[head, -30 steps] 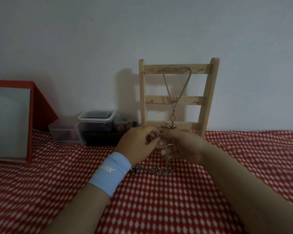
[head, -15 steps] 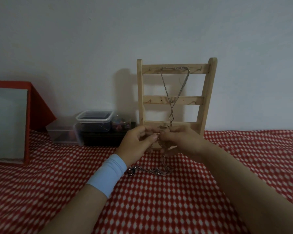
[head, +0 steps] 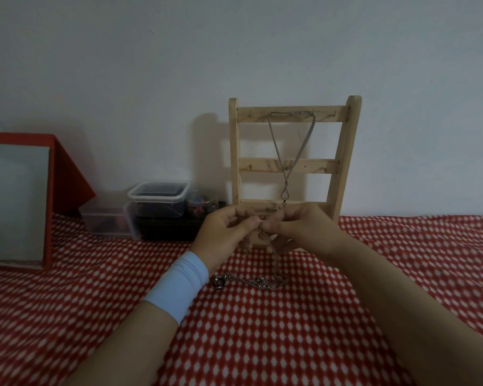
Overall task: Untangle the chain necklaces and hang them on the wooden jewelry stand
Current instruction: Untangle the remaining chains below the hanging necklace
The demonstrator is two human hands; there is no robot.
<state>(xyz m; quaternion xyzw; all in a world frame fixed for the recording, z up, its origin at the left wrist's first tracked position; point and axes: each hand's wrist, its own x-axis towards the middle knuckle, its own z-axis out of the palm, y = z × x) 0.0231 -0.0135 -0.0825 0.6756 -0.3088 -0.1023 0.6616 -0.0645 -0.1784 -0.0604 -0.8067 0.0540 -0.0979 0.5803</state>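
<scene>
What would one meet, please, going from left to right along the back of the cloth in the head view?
Red-framed board → clear plastic containers → small jar of colourful bits → wooden jewelry stand with one necklace hung.

Tangled chains (head: pixel 265 282) before wooden stand (head: pixel 340 165)

1. Dim, grey-blue cast, no glare.
2. Wooden stand (head: pixel 293 165) throws soft shadow left on wall (head: pixel 151 65); light prob. from right.
3. Slight wide-angle bend at edges; detail soft overall.
</scene>
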